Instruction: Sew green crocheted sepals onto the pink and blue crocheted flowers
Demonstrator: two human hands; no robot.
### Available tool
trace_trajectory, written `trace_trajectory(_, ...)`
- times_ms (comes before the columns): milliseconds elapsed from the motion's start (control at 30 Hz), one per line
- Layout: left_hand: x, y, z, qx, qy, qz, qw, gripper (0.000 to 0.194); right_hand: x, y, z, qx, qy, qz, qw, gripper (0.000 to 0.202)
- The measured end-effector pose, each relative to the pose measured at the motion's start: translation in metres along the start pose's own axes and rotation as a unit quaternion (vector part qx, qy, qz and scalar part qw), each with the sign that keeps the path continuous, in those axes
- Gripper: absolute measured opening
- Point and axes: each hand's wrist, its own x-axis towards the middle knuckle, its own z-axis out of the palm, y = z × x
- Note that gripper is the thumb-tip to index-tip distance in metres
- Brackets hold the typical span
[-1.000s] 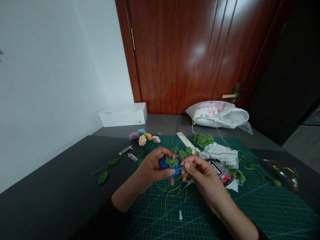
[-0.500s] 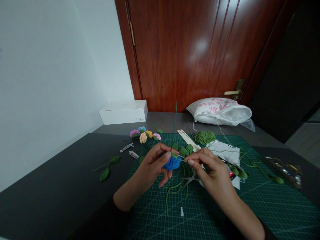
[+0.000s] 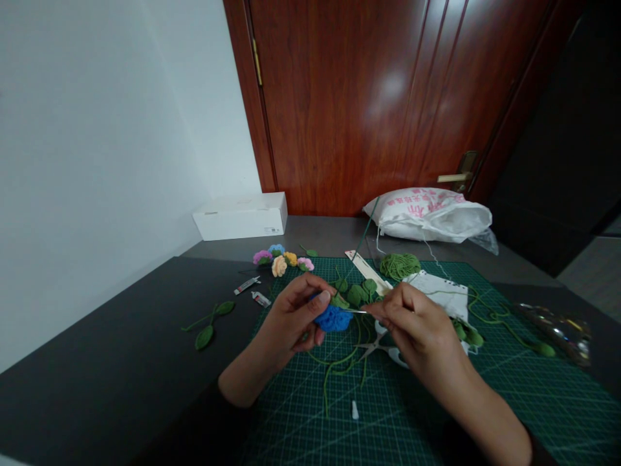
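My left hand (image 3: 301, 310) pinches a blue crocheted flower (image 3: 334, 319) with a green crocheted piece (image 3: 339, 301) on its upper side. A thin silver needle-like tool (image 3: 358, 312) sits between the closed fingertips of my right hand (image 3: 412, 317). Its tip meets the flower where green and blue join; whether it is a needle or a hook I cannot make out. Beyond the hands a thin green stem (image 3: 367, 226) sticks up at a slant, its lower end hidden. Green crocheted leaves (image 3: 358, 295) lie just behind the flower, and scissors (image 3: 376, 347) rest open below it.
On the green cutting mat (image 3: 301, 414) lie a green yarn bundle (image 3: 399, 265), a ruler (image 3: 363, 268) and a small white cap (image 3: 355, 410). Small crocheted flowers (image 3: 279, 266), glue tubes (image 3: 247, 285) and a leaf sprig (image 3: 204, 338) are at left. A white box (image 3: 240, 217) and bag (image 3: 427, 213) stand behind.
My right hand has shifted slightly right and turned, with the tool now lying flatter against the flower. The green stem has swung from nearly upright to leaning right.
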Motion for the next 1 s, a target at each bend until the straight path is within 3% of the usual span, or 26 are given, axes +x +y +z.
trace_trajectory(467, 0.002, -0.005, -0.008, -0.033, -0.036, 0.001, 0.999, 0.019, -0.001, -0.007, 0.001, -0.041, -0.018, -0.004, 0.999, 0.026)
trace_trajectory(1000, 0.002, -0.006, -0.009, -0.08, -0.083, 0.044, 0.992, 0.021, 0.002, -0.02, 0.021, 0.183, -0.009, 0.156, 0.971, 0.017)
